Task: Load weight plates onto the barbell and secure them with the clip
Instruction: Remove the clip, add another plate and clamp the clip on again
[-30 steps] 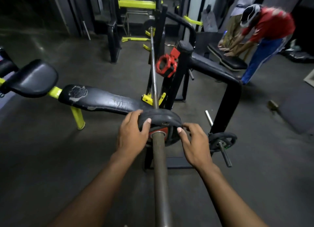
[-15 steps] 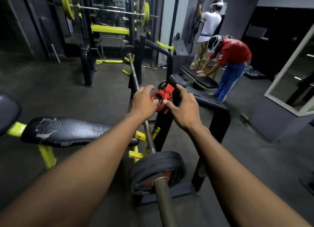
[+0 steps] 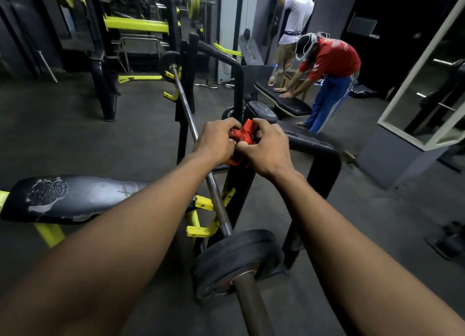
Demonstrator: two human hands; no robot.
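The barbell (image 3: pixel 219 211) runs from the bottom centre up and away, resting on yellow hooks of a black rack. A dark weight plate (image 3: pixel 235 259) sits on its near sleeve. A red clip (image 3: pixel 242 138) is held above the bar near the rack's upright. My left hand (image 3: pixel 216 141) grips the clip's left side with curled fingers. My right hand (image 3: pixel 268 149) grips its right side. Most of the clip is hidden by my fingers. Another plate (image 3: pixel 168 63) sits at the bar's far end.
A worn black bench (image 3: pixel 70 198) on yellow legs lies at the left. The black rack frame (image 3: pixel 327 169) bends round on the right. Two people stand at a second bench (image 3: pixel 286 104) behind. A mirror (image 3: pixel 427 88) leans at the right.
Both hands left the plate on the near sleeve and rose to the red clip by the rack upright. They now close round it more tightly than half a second ago.
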